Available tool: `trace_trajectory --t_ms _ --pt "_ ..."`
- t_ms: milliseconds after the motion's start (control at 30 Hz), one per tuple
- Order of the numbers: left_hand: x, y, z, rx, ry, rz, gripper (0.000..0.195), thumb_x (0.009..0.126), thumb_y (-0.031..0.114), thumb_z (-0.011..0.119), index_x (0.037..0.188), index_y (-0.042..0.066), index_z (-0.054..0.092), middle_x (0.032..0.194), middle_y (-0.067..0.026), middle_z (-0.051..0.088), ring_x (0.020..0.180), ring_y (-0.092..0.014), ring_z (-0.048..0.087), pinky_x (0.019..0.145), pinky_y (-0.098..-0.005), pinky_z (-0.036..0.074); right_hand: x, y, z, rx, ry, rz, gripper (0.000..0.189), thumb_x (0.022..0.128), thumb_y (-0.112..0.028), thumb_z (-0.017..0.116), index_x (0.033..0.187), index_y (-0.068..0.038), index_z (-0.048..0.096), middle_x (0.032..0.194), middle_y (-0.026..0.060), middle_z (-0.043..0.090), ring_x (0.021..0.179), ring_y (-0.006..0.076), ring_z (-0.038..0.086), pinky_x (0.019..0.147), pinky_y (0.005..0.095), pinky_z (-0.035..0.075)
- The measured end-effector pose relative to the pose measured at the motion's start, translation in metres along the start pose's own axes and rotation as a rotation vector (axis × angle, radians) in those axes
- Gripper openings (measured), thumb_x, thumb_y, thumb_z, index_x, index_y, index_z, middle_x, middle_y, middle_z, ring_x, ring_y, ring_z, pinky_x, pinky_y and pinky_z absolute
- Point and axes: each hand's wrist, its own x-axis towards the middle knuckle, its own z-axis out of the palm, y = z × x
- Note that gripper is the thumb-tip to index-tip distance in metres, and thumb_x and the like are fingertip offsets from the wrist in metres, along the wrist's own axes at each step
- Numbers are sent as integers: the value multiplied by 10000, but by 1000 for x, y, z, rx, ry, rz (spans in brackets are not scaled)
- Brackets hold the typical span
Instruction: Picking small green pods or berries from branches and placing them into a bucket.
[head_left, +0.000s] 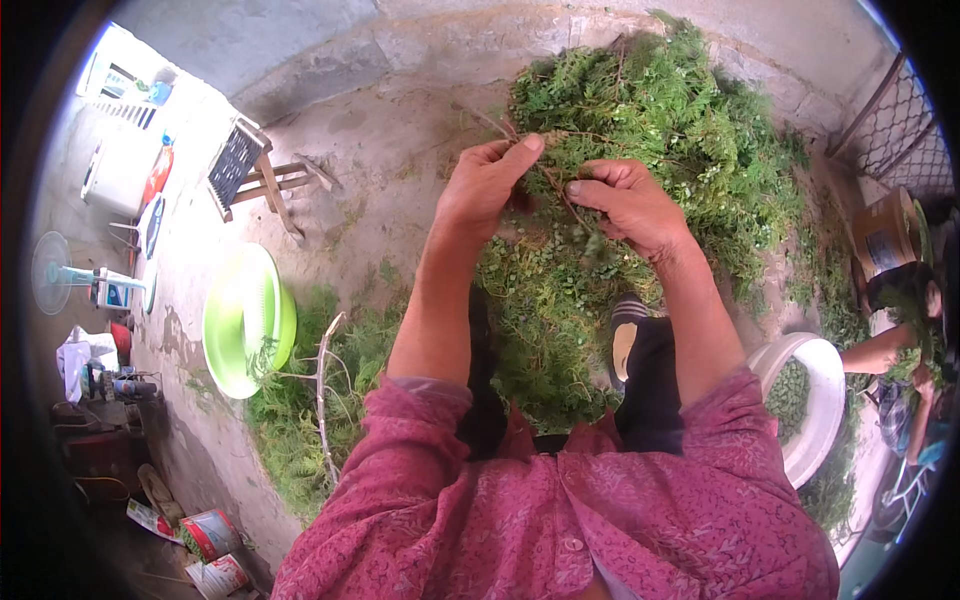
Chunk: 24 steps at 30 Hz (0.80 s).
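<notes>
My left hand (491, 176) grips a thin brown conifer twig (556, 180), thumb on top. On the same twig, lower and to the right, the thumb and fingers of my right hand (626, 199) pinch a green tip; the fingertips are partly hidden. Beyond both hands rises a large heap of cut conifer branches (675, 105) with flat, scaly green sprays. Below them, between my feet, loose green clippings (547, 322) cover the floor.
A white bucket (814, 405) holding green bits stands at my right, near another person's arm (877, 351). To the left are a lime-green plastic basin (285, 322), more branches (300, 450) with a bare stick (324, 390), a folding stool (259, 176) and a fan (56, 274).
</notes>
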Motion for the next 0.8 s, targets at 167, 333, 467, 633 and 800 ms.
trace_trajectory --t_ms 167,333,467,633,800 --pt "-7 2 -3 201 -168 -18 367 682 332 741 830 21 617 674 -12 571 524 -84 494 451 -226 370 -2 -6 -2 133 -22 128 51 765 -122 597 785 -76 599 605 -53 518 355 12 314 316 170 201" --pt "-10 3 3 288 -92 56 380 659 341 759 824 22 636 690 -5 581 574 -71 479 492 -237 378 0 -3 0 48 2 184 73 763 -137 610 782 -67 598 584 -42 504 369 9 336 321 172 213" --pt "-15 1 6 362 -29 88 333 702 313 729 844 25 644 716 -8 604 611 -67 494 519 -241 400 0 -4 1 90 -10 164 167 735 -184 637 788 -30 600 462 -38 414 350 34 319 321 201 183" --pt "-9 -2 5 57 -176 183 227 770 212 667 880 15 639 746 -9 615 648 -71 527 572 -231 431 -6 -10 -1 45 -116 114 218 712 -120 672 873 10 605 506 -30 443 381 30 330 339 194 208" --pt "-11 -3 6 -152 -182 62 216 753 194 682 878 23 636 757 -10 612 665 -82 543 590 -228 432 -7 -9 -7 130 -91 154 169 712 -135 669 814 -17 606 527 -37 440 390 24 322 345 183 199"
